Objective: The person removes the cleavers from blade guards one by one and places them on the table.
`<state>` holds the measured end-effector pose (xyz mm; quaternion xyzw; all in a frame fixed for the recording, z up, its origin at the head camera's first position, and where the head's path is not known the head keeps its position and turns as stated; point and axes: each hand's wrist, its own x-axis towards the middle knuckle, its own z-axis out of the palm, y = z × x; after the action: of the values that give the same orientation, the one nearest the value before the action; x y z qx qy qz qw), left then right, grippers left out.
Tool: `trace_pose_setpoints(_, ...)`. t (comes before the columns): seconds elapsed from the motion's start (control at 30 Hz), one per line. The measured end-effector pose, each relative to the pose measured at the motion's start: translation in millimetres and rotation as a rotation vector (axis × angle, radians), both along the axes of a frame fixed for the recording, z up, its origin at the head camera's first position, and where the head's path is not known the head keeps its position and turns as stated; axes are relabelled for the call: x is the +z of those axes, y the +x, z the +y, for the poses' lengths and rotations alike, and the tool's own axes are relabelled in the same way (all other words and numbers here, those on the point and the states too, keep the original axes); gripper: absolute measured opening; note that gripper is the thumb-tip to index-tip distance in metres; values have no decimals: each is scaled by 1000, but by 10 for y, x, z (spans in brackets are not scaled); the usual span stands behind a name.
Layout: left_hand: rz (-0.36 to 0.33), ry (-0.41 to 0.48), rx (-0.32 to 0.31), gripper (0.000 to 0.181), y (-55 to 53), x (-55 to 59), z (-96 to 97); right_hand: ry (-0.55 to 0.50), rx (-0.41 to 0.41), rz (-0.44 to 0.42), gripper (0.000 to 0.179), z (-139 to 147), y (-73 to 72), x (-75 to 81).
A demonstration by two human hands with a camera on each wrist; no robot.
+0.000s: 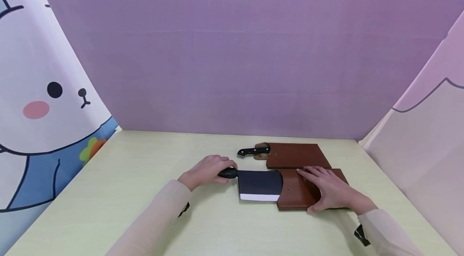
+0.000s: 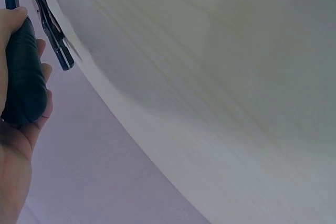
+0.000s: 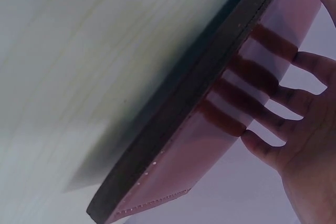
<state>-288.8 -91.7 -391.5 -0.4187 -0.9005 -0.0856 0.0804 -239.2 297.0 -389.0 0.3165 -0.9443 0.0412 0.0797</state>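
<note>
In the head view my left hand grips the black handle of a cleaver. The left wrist view shows the fingers wrapped round that handle. The dark blade, with a bright lower edge, reaches partly into a brown leather sheath lying flat; the rest of the blade is hidden inside. Over the sheath, my right hand spreads its fingers. Its fingertips touch the leather in the right wrist view, and the thumb lies at the near edge.
Just behind lies a second brown sheath, with a black riveted knife handle sticking out to the left. The pale table ends at a purple backdrop. Printed cloth hangs on the left.
</note>
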Motion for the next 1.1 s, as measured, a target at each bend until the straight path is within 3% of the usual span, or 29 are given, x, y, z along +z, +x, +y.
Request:
trace_pose_setpoints(0.6,43,4,-24,37,-13,43,-26,-5,-22,-40,110,40,-20,8)
trace_pose_setpoints(1.1,38,-1,-18,37,-32,17,-51,-2,-8,-9,109,38,-2,9)
